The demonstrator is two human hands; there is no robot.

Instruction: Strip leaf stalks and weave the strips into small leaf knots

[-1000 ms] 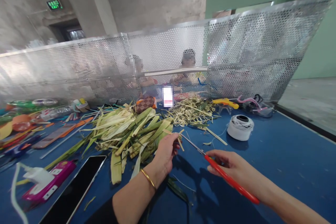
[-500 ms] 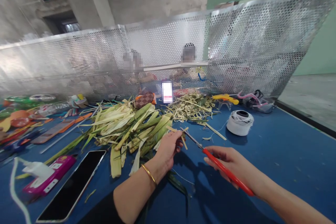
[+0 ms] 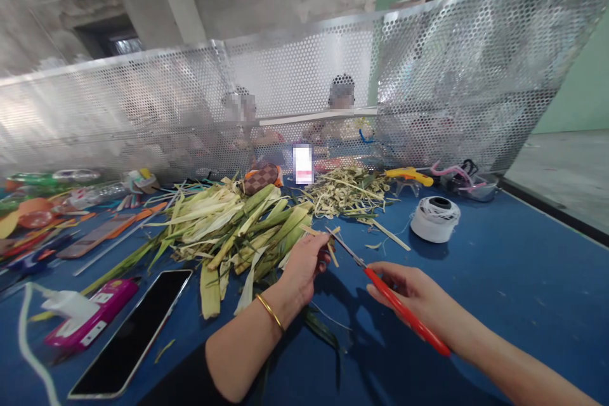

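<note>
My left hand (image 3: 304,266), with a gold bangle on its wrist, pinches a few short pale leaf strips (image 3: 328,241) above the blue table (image 3: 499,285). My right hand (image 3: 413,295) grips red-handled scissors (image 3: 380,285), whose metal blades point up-left and meet the strips just past my left fingertips. Directly behind my left hand lies a heap of green and pale palm leaves (image 3: 238,222). A dark green leaf (image 3: 321,330) lies on the table below my left wrist.
A white spool of string (image 3: 435,219) stands at the right. Leaf cuttings (image 3: 349,193), a yellow glue gun (image 3: 409,176) and a phone (image 3: 128,330) with a pink charger (image 3: 85,320) lie about. A perforated metal screen (image 3: 428,76) closes the far edge, with people behind it.
Both hands and the scissors have shifted slightly up and away as the view tilted. The blades have closed in on the strips in my left fingers.
</note>
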